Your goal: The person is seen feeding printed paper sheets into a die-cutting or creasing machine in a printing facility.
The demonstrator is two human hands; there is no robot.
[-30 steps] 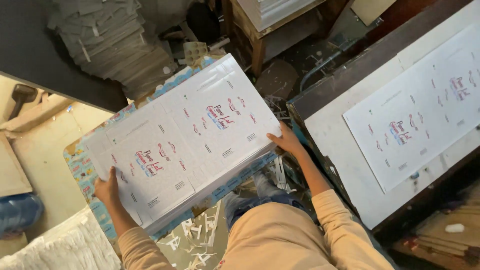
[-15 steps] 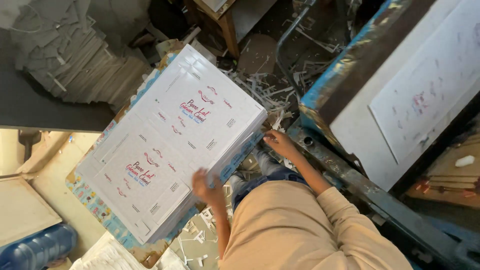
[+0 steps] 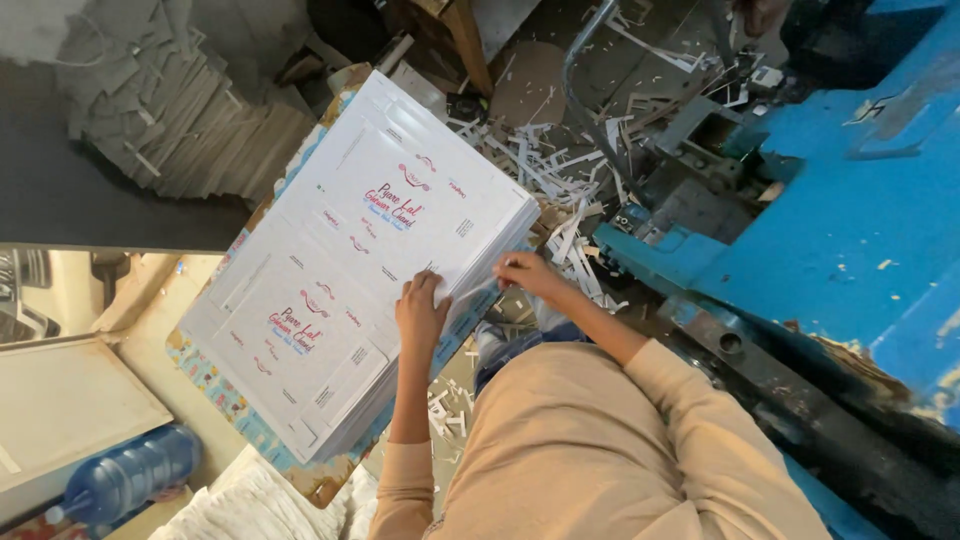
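Bottle (image 3: 125,478) sits blue at the far left, low by the floor, and grey offcuts (image 3: 190,120) lie heaped above it; between them and you is the sheets (image 3: 360,265) stack, white printed card resting on a patterned board (image 3: 215,385). Your left hand (image 3: 420,312) lies flat and spread on the top sheet near its right edge, holding nothing, pressing down. Your right hand (image 3: 528,275) pinches the stack's right corner, fingers narrow around the edges of a few sheets. Keep the left palm firm so the pile does not fan, and square the corner with the right fingertips before you lift, taking a thin, even bite rather than a ragged one. The stack's long axis runs from the lower left to the upper right, with its far short end pointing towards the scrap strips (image 3: 560,170) and its print reading along that same line. Right of your hands stands the blue machine (image 3: 830,230), close beside the pile; mind the corner nearest it.
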